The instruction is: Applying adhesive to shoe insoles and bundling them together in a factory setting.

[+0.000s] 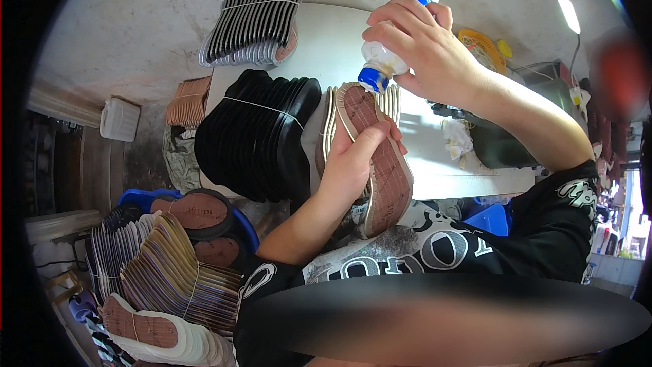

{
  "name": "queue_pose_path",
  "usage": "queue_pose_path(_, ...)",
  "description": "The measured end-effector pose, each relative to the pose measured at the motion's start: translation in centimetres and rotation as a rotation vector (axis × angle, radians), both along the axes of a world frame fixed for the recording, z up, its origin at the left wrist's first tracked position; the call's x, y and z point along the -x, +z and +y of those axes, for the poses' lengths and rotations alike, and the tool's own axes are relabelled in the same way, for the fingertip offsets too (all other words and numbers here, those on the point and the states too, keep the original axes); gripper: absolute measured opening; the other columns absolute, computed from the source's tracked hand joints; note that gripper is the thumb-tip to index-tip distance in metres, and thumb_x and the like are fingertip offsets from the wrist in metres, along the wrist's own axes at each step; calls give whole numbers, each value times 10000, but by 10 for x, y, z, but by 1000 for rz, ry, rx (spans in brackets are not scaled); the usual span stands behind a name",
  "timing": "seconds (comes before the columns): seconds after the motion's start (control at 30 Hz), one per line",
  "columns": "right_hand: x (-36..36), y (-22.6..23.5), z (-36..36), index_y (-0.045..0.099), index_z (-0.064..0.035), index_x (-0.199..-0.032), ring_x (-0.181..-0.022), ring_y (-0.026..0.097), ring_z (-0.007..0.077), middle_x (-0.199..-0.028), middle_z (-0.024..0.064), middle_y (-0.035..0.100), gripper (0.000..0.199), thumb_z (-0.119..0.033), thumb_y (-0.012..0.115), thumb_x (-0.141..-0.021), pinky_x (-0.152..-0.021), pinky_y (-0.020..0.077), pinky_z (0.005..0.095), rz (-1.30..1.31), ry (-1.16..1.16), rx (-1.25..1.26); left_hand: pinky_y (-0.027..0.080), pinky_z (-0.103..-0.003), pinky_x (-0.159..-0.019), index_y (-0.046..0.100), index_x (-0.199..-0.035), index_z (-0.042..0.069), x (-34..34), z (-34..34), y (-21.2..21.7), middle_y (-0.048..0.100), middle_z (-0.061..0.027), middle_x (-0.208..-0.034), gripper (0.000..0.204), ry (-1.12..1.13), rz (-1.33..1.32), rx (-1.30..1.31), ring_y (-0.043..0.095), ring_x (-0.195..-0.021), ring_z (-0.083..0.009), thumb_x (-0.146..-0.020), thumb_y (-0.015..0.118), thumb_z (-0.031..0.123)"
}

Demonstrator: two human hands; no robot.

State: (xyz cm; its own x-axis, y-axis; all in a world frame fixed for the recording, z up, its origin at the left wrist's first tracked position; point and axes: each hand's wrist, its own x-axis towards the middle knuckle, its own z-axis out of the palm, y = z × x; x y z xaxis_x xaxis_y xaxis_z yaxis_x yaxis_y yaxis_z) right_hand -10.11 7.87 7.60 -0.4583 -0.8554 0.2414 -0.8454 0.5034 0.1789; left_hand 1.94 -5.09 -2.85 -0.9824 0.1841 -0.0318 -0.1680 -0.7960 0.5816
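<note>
Bottle (pixel 382 56), white plastic and blue-capped, tilts gripped in my right hand (pixel 431 46); my left hand (pixel 358 156) clasps a brown, pale-rimmed sole (pixel 391 190) at the white tabletop's near edge (pixel 454 187).

The person is wearing a black short-sleeved T-shirt (pixel 506 261); big grey-and-white lettering (pixel 441 253) is crossing its front at five o'clock, white script (pixel 577 192) marking the sleeve (pixel 543 214) at three.

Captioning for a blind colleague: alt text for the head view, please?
A person's right hand holds a white bottle, tilted down, at one end of a brown sole in the left hand. Tied black soles stand on a white table; more bundles lie lower left.
</note>
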Motion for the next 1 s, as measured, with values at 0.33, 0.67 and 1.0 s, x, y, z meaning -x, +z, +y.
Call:
queue_pose_path(0.33, 5, -2, 5, 533, -136, -1130, -1196, 456, 256, -1156, 64, 536, 528, -59, 692, -632, -991, 286, 454, -218, 10, 87, 509, -354, -719, 469, -1117, -25, 1, 0, 1, 584, -130, -886, 238, -14, 44, 27, 613, -768, -228, -908, 417, 76)
queue_pose_path(0.67, 85, -26, 33, 457, 9, -1292, -1102, 574, 239, -1123, 147, 618, 740, -180, 773, -649, -968, 426, 344, -989, -575, 491, 515, -363, -705, 366, -1334, 11, 5, -6, -9, 580, -146, -873, 430, 8, 64, 40, 622, -748, -238, -913, 421, 79)
queue_pose_path(1.0, 194, -105, 120, 542, 15, -1177, -957, 590, 201, -1056, 112, 613, 628, -250, 814, -677, -860, 484, 324, -902, -987, 491, 502, -335, -726, 373, -1313, 36, 7, -15, -18, 586, -121, -867, 376, -57, 58, 1, 618, -761, -204, -943, 437, 53)
